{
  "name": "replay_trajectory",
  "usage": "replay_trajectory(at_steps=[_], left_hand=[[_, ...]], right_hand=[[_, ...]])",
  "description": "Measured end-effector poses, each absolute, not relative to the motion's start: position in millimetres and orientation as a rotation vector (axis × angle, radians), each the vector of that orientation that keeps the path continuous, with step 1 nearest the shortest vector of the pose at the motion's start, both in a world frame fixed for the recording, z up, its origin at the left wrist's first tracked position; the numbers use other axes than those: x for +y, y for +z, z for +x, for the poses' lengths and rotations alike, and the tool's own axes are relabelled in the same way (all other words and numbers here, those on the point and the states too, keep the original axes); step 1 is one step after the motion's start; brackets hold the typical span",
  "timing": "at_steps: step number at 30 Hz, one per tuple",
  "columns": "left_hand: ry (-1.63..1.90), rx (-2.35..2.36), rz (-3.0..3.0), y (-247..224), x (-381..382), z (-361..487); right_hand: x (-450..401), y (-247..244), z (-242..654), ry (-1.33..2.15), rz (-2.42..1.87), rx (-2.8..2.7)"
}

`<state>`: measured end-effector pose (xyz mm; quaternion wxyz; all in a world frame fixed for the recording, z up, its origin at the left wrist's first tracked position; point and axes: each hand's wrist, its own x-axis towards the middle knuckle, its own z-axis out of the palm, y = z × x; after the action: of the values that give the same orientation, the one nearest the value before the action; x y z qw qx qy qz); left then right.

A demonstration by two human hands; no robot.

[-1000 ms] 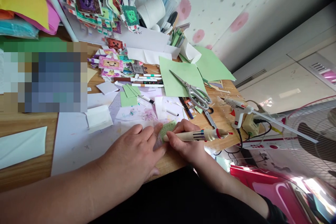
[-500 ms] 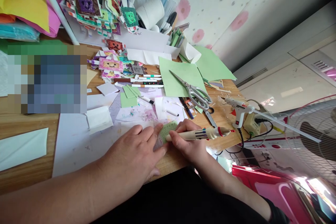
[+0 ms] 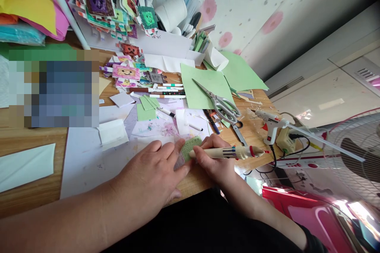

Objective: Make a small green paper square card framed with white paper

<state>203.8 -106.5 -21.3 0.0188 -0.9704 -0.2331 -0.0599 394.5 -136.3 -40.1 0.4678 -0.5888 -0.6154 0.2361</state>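
Near the front edge of the desk, my left hand (image 3: pixel 156 170) holds a small green paper card (image 3: pixel 189 148) between thumb and fingers. Rows of little drawn circles cover the card's visible face; its left part is hidden by my fingers. My right hand (image 3: pixel 216 166) is closed around a thick cream multicolour pen (image 3: pixel 237 152). The pen lies slanted low, its tip at the card and its red-ringed end pointing right. Just beyond my hands are a white marker (image 3: pixel 195 127) and a dark patterned pen (image 3: pixel 211 121).
Silver scissors (image 3: pixel 221 104) lie on a green sheet (image 3: pixel 204 85). A white glue gun (image 3: pixel 271 124) with a long stick sits at the right, beside a fan (image 3: pixel 353 146). Coloured paper figures (image 3: pixel 126 72) and a white holder box (image 3: pixel 166 43) stand at the back.
The pen tip has shifted slightly to the right along the card, uncovering a little more of it. My left hand stays in place on the card.
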Motion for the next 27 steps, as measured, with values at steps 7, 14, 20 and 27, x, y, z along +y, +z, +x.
replay_trajectory(at_steps=[7, 14, 20, 27], left_hand=[[-0.17, -0.732, -3.02, -19.8, -106.4, 203.6], [-0.15, -0.761, -3.032, -17.4, -106.7, 203.9], [-0.177, -0.755, -3.021, -17.0, -106.5, 204.5], [-0.186, -0.752, -3.02, -20.5, -106.7, 203.6]], right_hand=[[-135.6, -39.9, 395.8, 0.616, -1.461, -1.476], [-135.7, -41.8, 397.4, 0.604, -1.459, -1.419], [-134.9, -37.6, 395.8, 0.617, -1.499, -1.438], [-134.8, -39.3, 399.2, 0.628, -1.483, -1.409]])
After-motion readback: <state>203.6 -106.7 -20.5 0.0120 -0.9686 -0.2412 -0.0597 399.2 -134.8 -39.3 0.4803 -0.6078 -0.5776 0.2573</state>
